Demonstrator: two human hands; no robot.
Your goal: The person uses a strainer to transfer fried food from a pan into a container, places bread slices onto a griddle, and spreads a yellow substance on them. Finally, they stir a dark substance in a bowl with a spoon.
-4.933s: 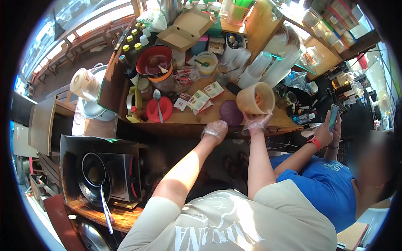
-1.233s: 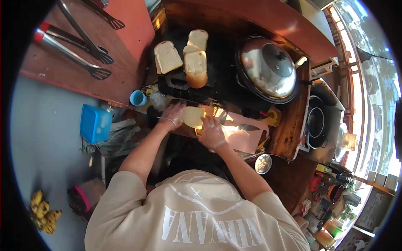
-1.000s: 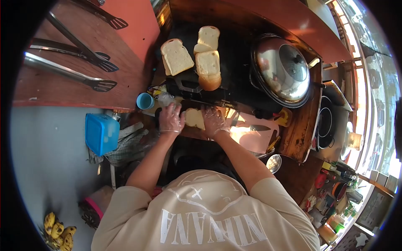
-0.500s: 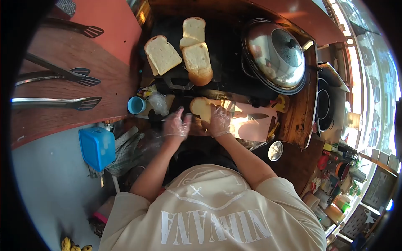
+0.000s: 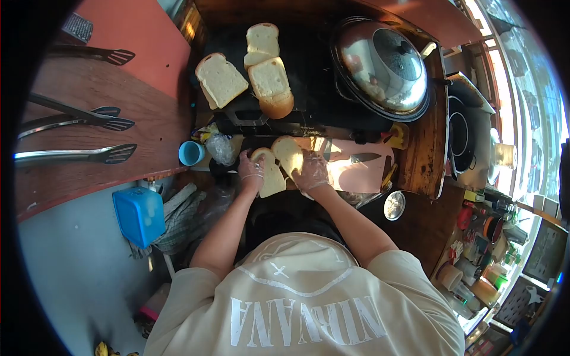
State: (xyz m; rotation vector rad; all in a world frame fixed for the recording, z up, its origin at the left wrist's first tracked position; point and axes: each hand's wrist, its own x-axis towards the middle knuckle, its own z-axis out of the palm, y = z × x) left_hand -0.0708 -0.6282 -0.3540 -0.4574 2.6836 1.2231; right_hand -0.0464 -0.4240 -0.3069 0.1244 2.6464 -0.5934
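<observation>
Both hands wear clear plastic gloves. My left hand (image 5: 250, 172) is closed on the left edge of a bread slice (image 5: 272, 177), which tilts beside the board. My right hand (image 5: 312, 171) grips another bread slice (image 5: 288, 155) by its right side. The two slices are side by side, their inner edges close together. Right of my right hand lies a pink cutting board (image 5: 356, 178) with a knife (image 5: 363, 158) on it. More bread slices (image 5: 222, 82) rest on the black griddle (image 5: 314, 77), in a left pile and a right group (image 5: 270, 77).
A large lidded pan (image 5: 386, 71) stands at the back right. Left of my hands are a blue cup (image 5: 191, 153) and a clear plastic bag (image 5: 221, 148). Tongs and spatulas (image 5: 107, 118) lie on the wooden shelf. A round metal lid (image 5: 394, 205) sits by the board's right corner.
My left hand was empty with fingers apart; now it holds a bread slice separated from the one in my right hand. The whole view has shifted slightly left.
</observation>
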